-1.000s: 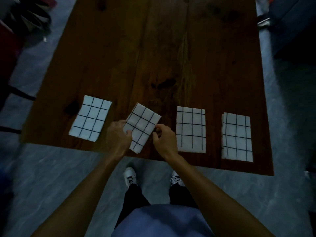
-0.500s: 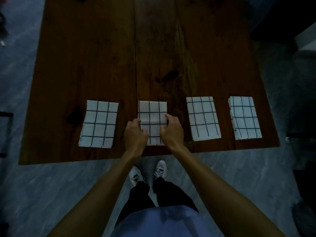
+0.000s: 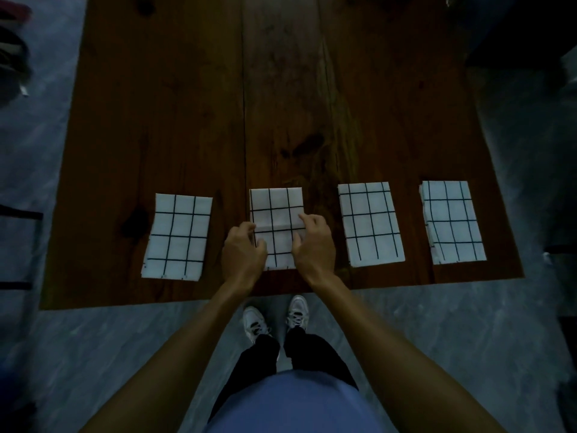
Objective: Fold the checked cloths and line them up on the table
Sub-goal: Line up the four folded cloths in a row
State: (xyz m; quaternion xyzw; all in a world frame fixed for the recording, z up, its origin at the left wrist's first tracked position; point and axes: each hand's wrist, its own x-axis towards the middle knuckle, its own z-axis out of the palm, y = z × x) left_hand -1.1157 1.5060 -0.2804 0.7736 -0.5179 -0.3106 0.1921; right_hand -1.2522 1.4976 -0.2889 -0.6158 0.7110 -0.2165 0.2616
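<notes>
Several folded white cloths with black checks lie in a row near the front edge of the dark wooden table [image 3: 281, 104]. From left to right they are the far-left cloth [image 3: 178, 235], the second cloth [image 3: 276, 207], the third cloth [image 3: 370, 223] and the far-right cloth [image 3: 451, 220]. The second cloth lies flat and square to the table edge. My left hand [image 3: 243, 254] pinches its left edge with curled fingers. My right hand [image 3: 313, 245] pinches its right edge, thumb and forefinger on top. Its lower corners are hidden under my hands.
The table's front edge runs just behind my hands, with grey stone floor and my white shoes [image 3: 274, 317] below it. Dark shapes stand at the far left and right of the floor. Bare wood stretches behind the row.
The second cloth was tilted and held slightly off line; it now lies straight in the row. Both hands moved forward with it and stay at its sides.
</notes>
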